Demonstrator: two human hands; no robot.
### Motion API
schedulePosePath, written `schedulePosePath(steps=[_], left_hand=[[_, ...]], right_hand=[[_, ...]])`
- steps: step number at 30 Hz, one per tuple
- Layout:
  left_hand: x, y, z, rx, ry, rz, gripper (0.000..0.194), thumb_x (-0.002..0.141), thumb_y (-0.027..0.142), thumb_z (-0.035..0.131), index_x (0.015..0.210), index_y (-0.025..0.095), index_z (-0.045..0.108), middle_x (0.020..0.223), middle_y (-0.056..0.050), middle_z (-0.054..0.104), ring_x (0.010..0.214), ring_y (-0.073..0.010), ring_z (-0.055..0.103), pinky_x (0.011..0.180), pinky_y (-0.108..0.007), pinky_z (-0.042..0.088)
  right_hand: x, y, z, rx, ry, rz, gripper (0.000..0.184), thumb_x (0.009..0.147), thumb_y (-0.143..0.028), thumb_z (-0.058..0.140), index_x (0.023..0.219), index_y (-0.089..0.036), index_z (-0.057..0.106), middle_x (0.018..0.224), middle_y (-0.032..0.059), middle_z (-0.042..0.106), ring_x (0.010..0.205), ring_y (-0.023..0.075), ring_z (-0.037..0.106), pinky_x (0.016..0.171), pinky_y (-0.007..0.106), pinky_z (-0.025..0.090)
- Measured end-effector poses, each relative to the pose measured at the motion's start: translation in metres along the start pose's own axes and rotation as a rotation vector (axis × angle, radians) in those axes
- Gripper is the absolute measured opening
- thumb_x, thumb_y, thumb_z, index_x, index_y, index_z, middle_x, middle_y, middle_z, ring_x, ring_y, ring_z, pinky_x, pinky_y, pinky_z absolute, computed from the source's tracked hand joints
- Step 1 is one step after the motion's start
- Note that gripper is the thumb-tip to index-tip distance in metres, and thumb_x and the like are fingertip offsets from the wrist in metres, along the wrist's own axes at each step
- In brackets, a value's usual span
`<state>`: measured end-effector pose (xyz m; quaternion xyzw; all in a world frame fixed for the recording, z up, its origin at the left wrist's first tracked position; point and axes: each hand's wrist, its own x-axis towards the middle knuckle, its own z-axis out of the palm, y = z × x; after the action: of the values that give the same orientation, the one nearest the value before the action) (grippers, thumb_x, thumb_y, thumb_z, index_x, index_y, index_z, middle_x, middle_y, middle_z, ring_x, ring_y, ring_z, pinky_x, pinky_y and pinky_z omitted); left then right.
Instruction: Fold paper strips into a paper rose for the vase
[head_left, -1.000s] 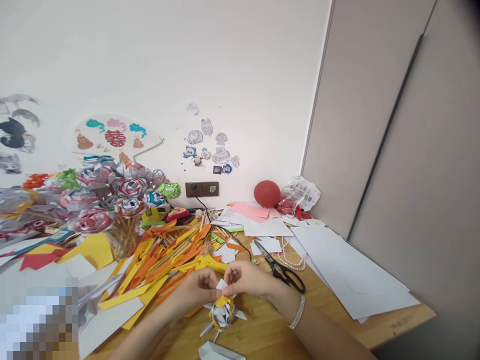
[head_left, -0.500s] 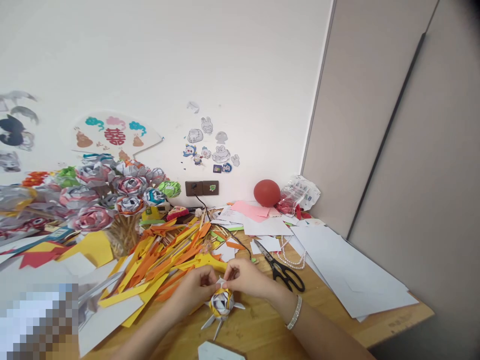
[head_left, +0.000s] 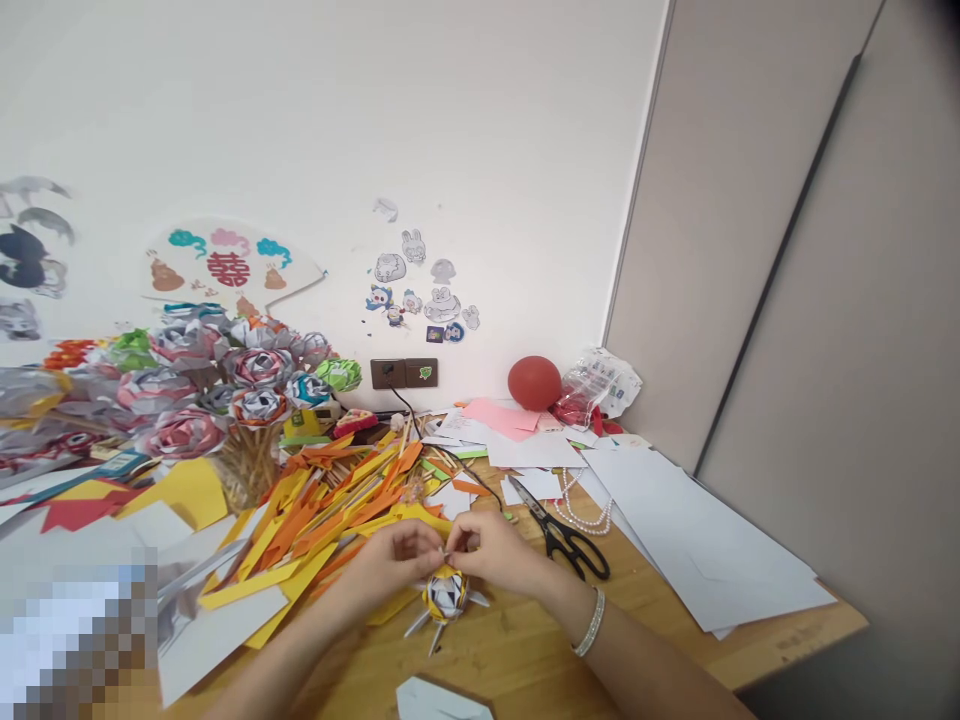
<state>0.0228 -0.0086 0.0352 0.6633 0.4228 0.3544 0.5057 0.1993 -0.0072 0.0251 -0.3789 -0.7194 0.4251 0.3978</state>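
Pinching a small white paper tip (head_left: 446, 556) at the far edge of the yellow-and-white paper ball (head_left: 447, 598), using the fingertips of the left hand (head_left: 390, 560) and the right hand (head_left: 487, 552), brought close together. Gripping lightly, by the look of it, with both thumbs near the tip; impossible to judge the exact shape of the fold behind the fingers. Probably bending or creasing one projecting flap, with white strips (head_left: 437, 636) jutting from the near side of the ball and seemingly waiting for similar treatment. Located just on the near side of the fingers, over the wooden table (head_left: 540, 660), beyond a folded white paper piece (head_left: 439, 700) and left of the black scissors (head_left: 551, 525); hard to tell whether resting or slightly lifted. Likely calling next for a firm press at the tip, then a small turn toward another strip, without crushing the round body.
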Motion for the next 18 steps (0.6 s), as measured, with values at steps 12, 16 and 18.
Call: schedulePosePath(steps=[12, 16, 18], left_hand=[[0.0, -0.006, -0.008, -0.176, -0.161, -0.116, 0.038, 0.062, 0.051, 0.073, 0.071, 0.017, 0.058, 0.063, 0.005, 0.058, 0.057, -0.0105, 0.052, 0.054, -0.021, 0.04], [0.002, -0.009, -0.009, -0.163, -0.157, -0.093, 0.039, 0.063, 0.052, 0.073, 0.071, 0.016, 0.057, 0.061, 0.005, 0.056, 0.055, -0.0096, 0.05, 0.052, -0.02, 0.037], [0.003, -0.012, -0.01, -0.143, -0.149, -0.073, 0.041, 0.061, 0.053, 0.073, 0.069, 0.016, 0.057, 0.059, 0.005, 0.055, 0.054, -0.0097, 0.049, 0.052, -0.021, 0.036]], right_hand=[[0.001, -0.003, -0.003, -0.233, 0.068, -0.314, 0.014, 0.074, -0.009, 0.067, 0.08, -0.02, 0.072, 0.077, 0.0022, 0.07, 0.074, 0.0164, 0.062, 0.069, 0.025, 0.047], [0.001, -0.004, -0.009, -0.322, 0.024, -0.514, 0.009, 0.078, -0.014, 0.066, 0.082, -0.02, 0.072, 0.077, 0.0029, 0.072, 0.073, 0.0159, 0.062, 0.072, 0.027, 0.047], [0.002, -0.004, -0.012, -0.362, -0.015, -0.58, 0.008, 0.079, -0.015, 0.065, 0.081, -0.019, 0.072, 0.076, 0.0029, 0.072, 0.072, 0.0157, 0.062, 0.073, 0.028, 0.046]])
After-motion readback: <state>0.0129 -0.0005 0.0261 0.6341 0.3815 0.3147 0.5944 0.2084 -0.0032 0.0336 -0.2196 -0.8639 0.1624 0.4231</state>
